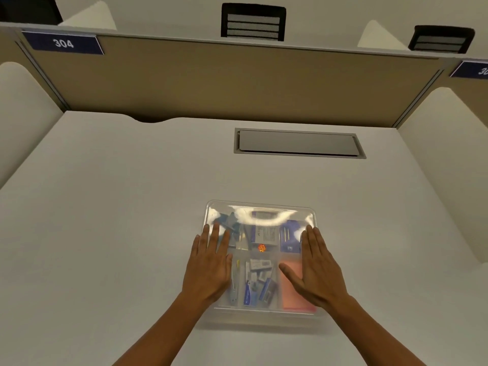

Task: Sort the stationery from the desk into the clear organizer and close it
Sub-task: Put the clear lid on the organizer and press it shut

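The clear organizer (260,207) lies on the white desk near the front, its transparent lid down over the compartments. Through the lid I see blue and white staple boxes (257,286), a pink pad (291,291), a white labelled box (266,233) and a dark blue packet (290,237). My left hand (210,268) lies flat, fingers spread, on the lid's left side. My right hand (318,270) lies flat on the right side, thumb over the pink pad. Neither hand holds anything.
A grey recessed cable flap (298,143) sits in the desk behind the organizer. A tan partition (224,80) with a "304" label closes the back, white side panels flank the desk, and black chair backs (253,22) show beyond.
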